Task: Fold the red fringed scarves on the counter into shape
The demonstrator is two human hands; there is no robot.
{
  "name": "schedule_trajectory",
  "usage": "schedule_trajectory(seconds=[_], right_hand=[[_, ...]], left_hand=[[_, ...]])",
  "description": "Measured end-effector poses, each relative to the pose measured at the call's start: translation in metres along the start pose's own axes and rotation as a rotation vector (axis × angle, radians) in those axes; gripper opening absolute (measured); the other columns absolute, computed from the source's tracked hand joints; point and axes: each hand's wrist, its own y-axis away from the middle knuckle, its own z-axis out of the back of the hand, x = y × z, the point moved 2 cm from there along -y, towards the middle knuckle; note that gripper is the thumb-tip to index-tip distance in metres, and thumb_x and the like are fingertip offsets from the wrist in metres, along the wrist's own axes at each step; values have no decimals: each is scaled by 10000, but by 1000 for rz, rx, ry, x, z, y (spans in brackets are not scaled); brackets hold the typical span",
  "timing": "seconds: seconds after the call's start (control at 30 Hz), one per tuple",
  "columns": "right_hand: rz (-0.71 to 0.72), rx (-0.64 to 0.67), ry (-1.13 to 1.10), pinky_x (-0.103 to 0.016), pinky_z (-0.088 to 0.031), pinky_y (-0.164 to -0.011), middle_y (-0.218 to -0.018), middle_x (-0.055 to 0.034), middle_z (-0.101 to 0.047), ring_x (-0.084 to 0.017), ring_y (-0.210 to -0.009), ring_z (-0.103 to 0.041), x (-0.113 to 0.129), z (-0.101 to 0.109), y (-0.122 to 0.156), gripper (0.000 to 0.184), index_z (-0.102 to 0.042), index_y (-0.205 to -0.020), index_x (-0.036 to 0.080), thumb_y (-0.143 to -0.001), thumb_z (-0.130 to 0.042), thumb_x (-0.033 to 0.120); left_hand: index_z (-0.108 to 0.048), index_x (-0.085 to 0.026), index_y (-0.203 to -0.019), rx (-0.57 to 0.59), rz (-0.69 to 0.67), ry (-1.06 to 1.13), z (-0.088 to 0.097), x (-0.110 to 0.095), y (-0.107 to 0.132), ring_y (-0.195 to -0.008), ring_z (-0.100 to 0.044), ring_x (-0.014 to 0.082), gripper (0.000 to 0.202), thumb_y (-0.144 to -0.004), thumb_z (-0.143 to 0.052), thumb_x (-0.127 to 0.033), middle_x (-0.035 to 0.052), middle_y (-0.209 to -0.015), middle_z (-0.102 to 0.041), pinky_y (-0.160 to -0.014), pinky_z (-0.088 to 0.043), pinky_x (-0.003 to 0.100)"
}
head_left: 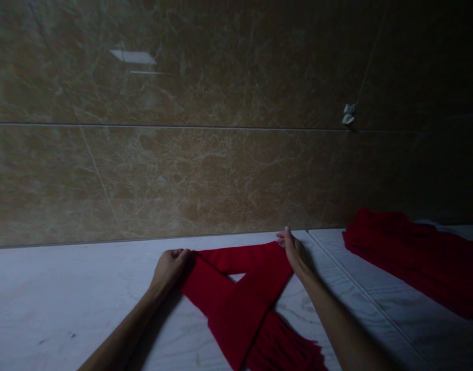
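Observation:
A red scarf [236, 304] lies on the white wood-grain surface, its two ends crossed over each other and its upper part forming a loop. Fringe [284, 342] shows on the end at the lower right; the other end runs out of the frame at the bottom. My left hand [172, 265] is closed on the scarf's upper left corner, fingertips pinched together. At the upper right corner is my right hand [292, 250], thumb raised and fingers around the fold, partly hidden behind the cloth.
More folded red cloth [410, 257] lies to the right. A brown marbled tile wall [205, 180] rises behind the white surface [66, 299]. A small pale fixture [348, 114] is on the wall at right. A seam [360, 289] crosses the surface. The right side is dark.

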Motion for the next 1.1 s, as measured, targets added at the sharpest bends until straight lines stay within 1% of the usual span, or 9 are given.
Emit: schedule_trajectory(seconds=[0.13, 0.3, 0.37, 0.43, 0.5, 0.57, 0.77, 0.93, 1.1], right_hand=[[1, -12, -66, -350, -499, -773, -941, -119, -735, -255, -847, -681, -1, 1, -2, 733, -695, -935, 203, -876, -229, 766], [91, -218, -115, -326, -460, -641, -716, -75, -658, -237, -690, -597, 3, 8, -3, 669, -601, -745, 230, -804, -294, 822], [157, -264, -122, -305, -414, -581, -593, -15, -552, -202, -611, -513, 8, 11, 0, 609, -513, -645, 245, -762, -373, 826], [202, -250, -130, -285, -341, -515, -508, 40, -393, -158, -539, -400, 14, 13, 3, 568, -409, -560, 256, -740, -441, 793], [211, -225, -122, -280, -262, -478, -489, 58, -262, -126, -505, -305, 16, 13, 4, 560, -314, -498, 262, -739, -472, 742], [207, -219, -116, -284, -204, -468, -492, 54, -201, -111, -492, -253, 17, 14, 4, 545, -266, -456, 266, -727, -482, 687], [218, -229, -178, -272, -176, -452, -494, 52, -180, -102, -490, -236, 12, 14, -2, 371, -218, -443, 274, -616, -460, 497], [194, -230, -203, -269, -158, -443, -495, 65, -159, -95, -484, -205, 11, 16, -4, 284, -204, -460, 277, -559, -431, 416], [179, -224, -220, -268, -154, -449, -492, 68, -163, -96, -490, -206, 6, 17, -6, 274, -209, -465, 273, -557, -440, 388]], left_hand=[[-551, -190, -575, -3, 8, 16, 0, -1, -1, -475, -448, 145, 402, -724, -502, -559, -8, -493, -513, -470, -287, 256], [-574, -183, -596, -30, -1, 47, 1, 0, -2, -494, -476, 161, 443, -704, -519, -609, -15, -483, -497, -482, -326, 259], [-579, -184, -600, -49, -9, 71, 2, 0, -3, -501, -484, 168, 458, -692, -523, -629, -18, -479, -490, -487, -348, 262], [-576, -189, -592, -84, -11, 121, 3, 0, -2, -508, -489, 173, 444, -668, -551, -625, -20, -480, -487, -487, -359, 265], [-570, -197, -582, -118, -13, 161, 5, -1, -2, -521, -497, 180, 413, -648, -578, -605, -18, -485, -488, -487, -366, 268], [-562, -206, -575, -147, -32, 148, 7, -2, -2, -542, -504, 189, 393, -652, -569, -591, -14, -492, -490, -494, -372, 273], [-528, -218, -564, -197, -93, 45, 15, -1, -3, -552, -442, 176, 376, -665, -477, -577, -20, -505, -452, -531, -359, 287], [-472, -233, -535, -227, -87, 29, 18, -2, -2, -515, -356, 153, 369, -667, -426, -575, -41, -477, -365, -529, -326, 298], [-480, -231, -524, -228, -113, 10, 20, -4, -1, -569, -444, 183, 347, -666, -433, -544, -9, -506, -459, -574, -367, 307]])
